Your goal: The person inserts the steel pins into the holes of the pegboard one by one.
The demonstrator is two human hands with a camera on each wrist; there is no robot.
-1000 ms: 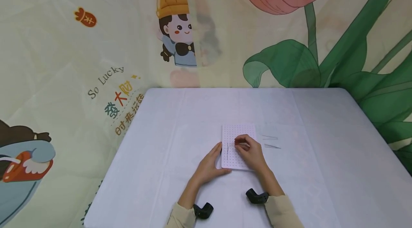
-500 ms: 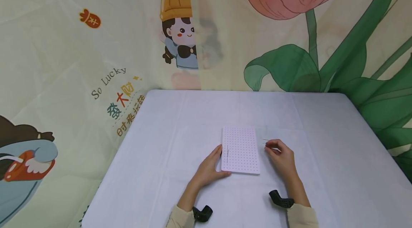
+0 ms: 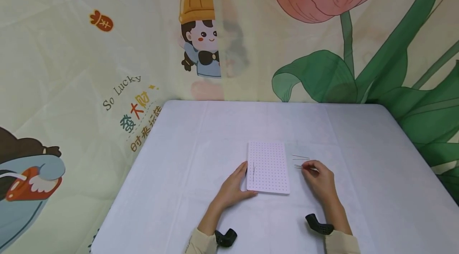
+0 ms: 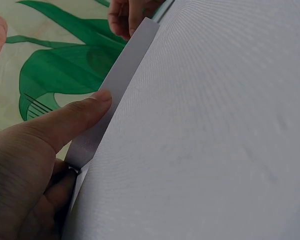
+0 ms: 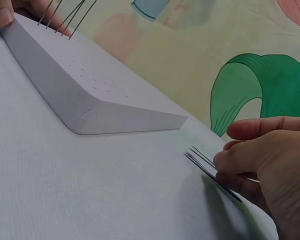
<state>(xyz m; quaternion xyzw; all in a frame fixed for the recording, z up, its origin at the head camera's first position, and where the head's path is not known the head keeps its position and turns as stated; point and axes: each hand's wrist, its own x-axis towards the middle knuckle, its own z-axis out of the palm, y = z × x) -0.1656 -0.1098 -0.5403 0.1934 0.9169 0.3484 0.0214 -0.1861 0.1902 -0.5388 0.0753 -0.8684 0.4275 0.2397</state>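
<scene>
A white board with rows of small holes (image 3: pixel 269 166) lies on the table. My left hand (image 3: pixel 231 188) grips its near left corner, thumb on the near side and fingers along the left side. Several thin metal needles (image 5: pixel 71 22) stand upright in the board near that hand. To the right of the board, several loose needles (image 3: pixel 300 157) lie on the table. My right hand (image 3: pixel 320 178) is low over the nearer bunch, fingertips right at the needles (image 5: pixel 212 176); I cannot tell whether they pinch one.
The white-covered table (image 3: pixel 201 134) reaches back to a printed cloth backdrop (image 3: pixel 247 39). A black wrist camera (image 3: pixel 226 238) sits on the left wrist, and another black camera (image 3: pixel 319 225) on the right.
My right hand has moved from over the board to the right, down to the loose needles, then slightly further right and nearer. The left hand keeps its place on the board.
</scene>
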